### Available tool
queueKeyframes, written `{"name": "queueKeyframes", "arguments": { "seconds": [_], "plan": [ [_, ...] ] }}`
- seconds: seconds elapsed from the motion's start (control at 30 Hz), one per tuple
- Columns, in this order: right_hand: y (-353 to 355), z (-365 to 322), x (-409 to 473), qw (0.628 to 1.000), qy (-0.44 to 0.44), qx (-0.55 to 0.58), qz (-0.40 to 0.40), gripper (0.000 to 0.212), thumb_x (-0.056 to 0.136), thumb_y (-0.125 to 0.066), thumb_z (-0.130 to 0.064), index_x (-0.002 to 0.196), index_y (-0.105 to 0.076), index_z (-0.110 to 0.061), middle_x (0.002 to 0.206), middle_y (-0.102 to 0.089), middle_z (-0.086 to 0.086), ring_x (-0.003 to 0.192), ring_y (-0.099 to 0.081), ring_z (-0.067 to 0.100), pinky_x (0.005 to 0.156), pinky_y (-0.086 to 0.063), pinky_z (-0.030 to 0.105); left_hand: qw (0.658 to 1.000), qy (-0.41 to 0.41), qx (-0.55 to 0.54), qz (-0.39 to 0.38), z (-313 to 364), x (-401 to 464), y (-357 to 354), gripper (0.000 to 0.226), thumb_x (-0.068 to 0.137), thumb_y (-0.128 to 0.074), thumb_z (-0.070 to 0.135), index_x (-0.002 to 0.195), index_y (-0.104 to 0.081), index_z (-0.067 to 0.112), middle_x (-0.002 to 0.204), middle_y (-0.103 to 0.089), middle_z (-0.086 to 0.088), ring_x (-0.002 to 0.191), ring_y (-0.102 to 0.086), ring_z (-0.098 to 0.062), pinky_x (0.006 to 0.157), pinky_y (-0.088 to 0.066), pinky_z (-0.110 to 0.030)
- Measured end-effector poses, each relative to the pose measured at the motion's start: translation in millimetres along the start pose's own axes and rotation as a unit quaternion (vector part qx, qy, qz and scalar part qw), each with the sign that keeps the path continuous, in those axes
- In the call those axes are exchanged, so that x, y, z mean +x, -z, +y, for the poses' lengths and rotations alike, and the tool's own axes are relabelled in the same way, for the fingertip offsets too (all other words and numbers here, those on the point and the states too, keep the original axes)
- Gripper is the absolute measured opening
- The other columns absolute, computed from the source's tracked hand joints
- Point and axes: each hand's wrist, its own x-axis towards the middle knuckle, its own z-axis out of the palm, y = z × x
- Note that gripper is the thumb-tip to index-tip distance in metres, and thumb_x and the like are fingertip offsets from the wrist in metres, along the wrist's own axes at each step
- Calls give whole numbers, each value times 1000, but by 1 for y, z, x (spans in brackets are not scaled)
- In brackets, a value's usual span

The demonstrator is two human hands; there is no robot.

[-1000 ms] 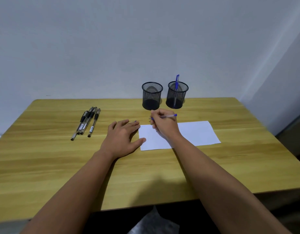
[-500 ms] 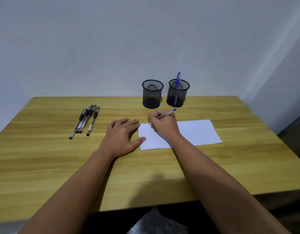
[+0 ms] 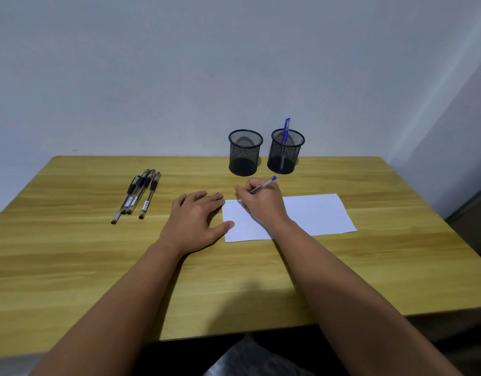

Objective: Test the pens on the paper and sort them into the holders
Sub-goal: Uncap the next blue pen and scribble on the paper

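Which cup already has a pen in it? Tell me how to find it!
Look at the far edge of the wooden table, by the wall, where two black mesh cups stand side by side. Pick the right cup. A blue pen stands in it, while the left cup looks empty.

Head view: 1 wide-angle camera, worn on the person's head.

It looks forward and down across the wooden table point(image 3: 71, 267) toward the white wall point(image 3: 179, 63) behind the table. The table's near edge sits low in the picture, just under the camera, with both forearms reaching in from the bottom; its far edge meets the wall about mid-frame. Only this 1 view is given.
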Motion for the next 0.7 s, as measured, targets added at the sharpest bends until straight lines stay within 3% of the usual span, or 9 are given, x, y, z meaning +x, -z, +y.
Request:
{"name": "queueKeyframes", "arguments": {
  "seconds": [0.17,0.27,0.47,0.7],
  "plan": [
    [1,2,1,1000,-5,-10,13,38,88,-70,-37,64,-54,-13,57,-59,11,63,-69,38,60,-59,64,1000,1,2,-5,1,0,1,70,87,-48,76,145,-52,37,155,-43,22,146,-31,-12,120,-19,-49],
    [-1,2,0,1000,2,-19,14,39,92,-74,-39,66,-60,-13,59,-64,8,66,-72,36,63,-61,61,1000,0,2,-4,1,0,1,69,87,-48,75,144,-52,38,154,-43,22,146,-31,-12,120,-18,-49],
    [0,0,1,999,-3,-24,32,40,92,-70,-38,63,-56,-15,57,-59,12,64,-67,45,59,-61,59,1000,0,6,-6,0,1,-1,73,85,-44,79,144,-53,37,154,-44,22,146,-32,-12,120,-20,-49],
    [4,-4,-2,999,-18,5,49,42,98,-70,-25,68,-54,-1,61,-62,26,60,-67,47,54,-56,45,1000,2,5,-8,1,1,0,74,85,-43,79,145,-52,37,155,-43,22,146,-31,-12,120,-19,-49]
  ]
}}
